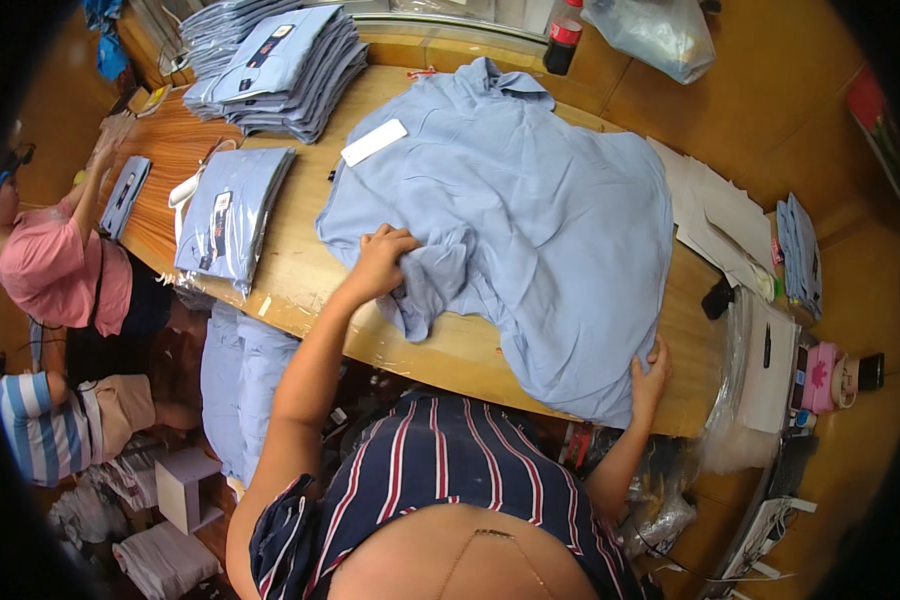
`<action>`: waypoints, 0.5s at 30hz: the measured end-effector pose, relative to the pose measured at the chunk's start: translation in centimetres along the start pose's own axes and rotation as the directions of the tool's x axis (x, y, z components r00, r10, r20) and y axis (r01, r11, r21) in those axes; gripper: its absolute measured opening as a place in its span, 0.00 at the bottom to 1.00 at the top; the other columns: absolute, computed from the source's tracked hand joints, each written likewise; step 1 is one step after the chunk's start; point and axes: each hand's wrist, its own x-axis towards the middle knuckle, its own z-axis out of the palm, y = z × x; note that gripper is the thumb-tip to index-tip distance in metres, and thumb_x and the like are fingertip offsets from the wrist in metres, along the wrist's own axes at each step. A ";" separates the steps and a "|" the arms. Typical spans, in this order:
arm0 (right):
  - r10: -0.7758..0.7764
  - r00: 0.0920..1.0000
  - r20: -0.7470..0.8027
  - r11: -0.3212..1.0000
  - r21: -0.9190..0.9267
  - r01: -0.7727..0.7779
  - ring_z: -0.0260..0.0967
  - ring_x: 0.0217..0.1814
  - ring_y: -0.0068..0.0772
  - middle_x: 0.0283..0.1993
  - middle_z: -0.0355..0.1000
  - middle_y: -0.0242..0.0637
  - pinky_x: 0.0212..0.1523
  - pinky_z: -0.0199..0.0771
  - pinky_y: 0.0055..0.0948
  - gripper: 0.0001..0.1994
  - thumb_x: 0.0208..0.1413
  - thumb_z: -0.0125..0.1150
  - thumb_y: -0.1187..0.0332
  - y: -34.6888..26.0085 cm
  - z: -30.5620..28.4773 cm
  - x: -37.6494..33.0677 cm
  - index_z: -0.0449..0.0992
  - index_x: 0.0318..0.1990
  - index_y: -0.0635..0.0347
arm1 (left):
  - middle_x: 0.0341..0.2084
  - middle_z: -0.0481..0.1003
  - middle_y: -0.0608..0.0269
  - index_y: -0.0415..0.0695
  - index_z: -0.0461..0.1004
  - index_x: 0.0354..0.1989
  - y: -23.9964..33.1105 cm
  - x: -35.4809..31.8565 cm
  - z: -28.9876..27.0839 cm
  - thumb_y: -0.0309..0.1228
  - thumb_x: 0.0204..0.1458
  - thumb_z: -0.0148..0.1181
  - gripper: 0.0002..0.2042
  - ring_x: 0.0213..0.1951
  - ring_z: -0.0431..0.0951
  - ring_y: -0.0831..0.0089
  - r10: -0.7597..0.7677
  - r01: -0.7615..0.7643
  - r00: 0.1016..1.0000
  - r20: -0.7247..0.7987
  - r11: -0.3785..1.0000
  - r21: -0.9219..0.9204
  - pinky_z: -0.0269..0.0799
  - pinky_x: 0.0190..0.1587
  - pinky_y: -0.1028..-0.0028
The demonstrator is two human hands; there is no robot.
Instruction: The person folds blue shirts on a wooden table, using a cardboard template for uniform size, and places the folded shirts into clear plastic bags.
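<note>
A light blue shirt (550, 230) lies spread and rumpled over the wooden table, its collar toward the far edge. A blank white card (374, 142) rests on its upper left part. My left hand (382, 262) is closed on a bunched fold at the shirt's near left side. Down at the near right corner, my right hand (651, 382) grips the shirt's edge, with the fingers partly behind the cloth.
Folded blue shirts are stacked (300, 70) at the back left, with a bagged shirt (232, 215) nearer. White paper sheets (715, 215) lie right of the shirt; a dark drink bottle (563, 40) stands behind. A person in pink (65, 260) works at far left.
</note>
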 end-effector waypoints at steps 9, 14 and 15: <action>0.163 0.986 -0.024 0.966 -0.198 -0.165 0.61 0.44 0.46 0.42 0.64 0.51 0.45 0.59 0.37 0.19 0.44 0.58 0.67 1.1 2.4 -1.7 0.65 0.43 0.67 | 0.42 0.68 0.51 0.44 0.70 0.43 -6.7 -9.0 -5.2 0.16 0.37 0.49 0.20 0.42 0.69 0.58 -0.544 0.542 0.839 0.006 0.836 0.089 0.64 0.45 0.68; 0.206 0.978 -0.038 0.964 0.179 -0.196 0.64 0.38 0.40 0.37 0.67 0.49 0.42 0.61 0.34 0.15 0.48 0.55 0.66 4.9 -1.9 -0.2 0.66 0.37 0.70 | 0.48 0.61 0.55 0.59 0.67 0.46 -5.3 -9.7 1.1 0.28 0.39 0.58 0.22 0.49 0.61 0.58 -0.503 0.608 0.772 -0.389 0.762 0.222 0.59 0.47 0.60; 0.291 0.955 0.052 0.935 0.197 -0.296 0.63 0.34 0.37 0.33 0.67 0.46 0.40 0.62 0.33 0.13 0.45 0.58 0.68 5.3 -4.5 -0.5 0.67 0.35 0.69 | 0.50 0.58 0.57 0.60 0.68 0.44 -5.6 -10.3 1.2 0.29 0.36 0.61 0.22 0.53 0.56 0.60 -0.550 0.619 0.758 -0.350 0.776 0.120 0.57 0.48 0.56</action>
